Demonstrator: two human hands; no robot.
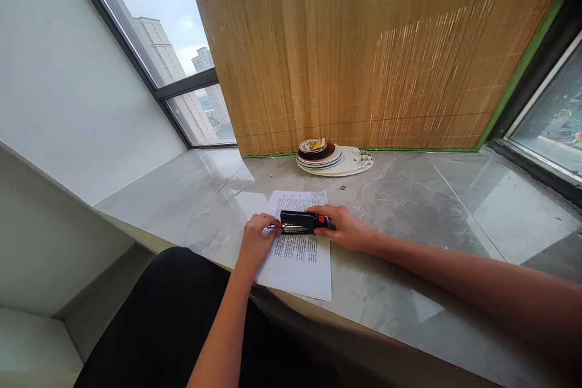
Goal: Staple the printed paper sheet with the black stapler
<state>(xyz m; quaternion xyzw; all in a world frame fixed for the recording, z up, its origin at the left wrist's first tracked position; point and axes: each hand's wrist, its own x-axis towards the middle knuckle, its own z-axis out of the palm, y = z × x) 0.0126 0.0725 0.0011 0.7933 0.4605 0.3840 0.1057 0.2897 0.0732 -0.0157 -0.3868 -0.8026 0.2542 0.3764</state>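
A black stapler [297,218] with a red patch and a shiny metal strip lies sideways above printed sheets of paper [309,276]. My right hand [343,227] is closed around its right end, thumb and fingers on either side. At the other end, my left hand [261,233] pinches a thin metal part of the stapler between thumb and fingers. Whether that part is the stapler's base or its staple channel is too small to tell. Beyond the paper, a few small dark grey pieces [343,187], perhaps staples, rest on the stone surface.
Stacked plates [318,160] and an oval white plate [357,159] stand at the back of the grey stone sill [409,194]. Behind them hangs a bamboo blind [341,60], with windows [195,112] at the sides. The sill's front edge runs near my legs [173,309].
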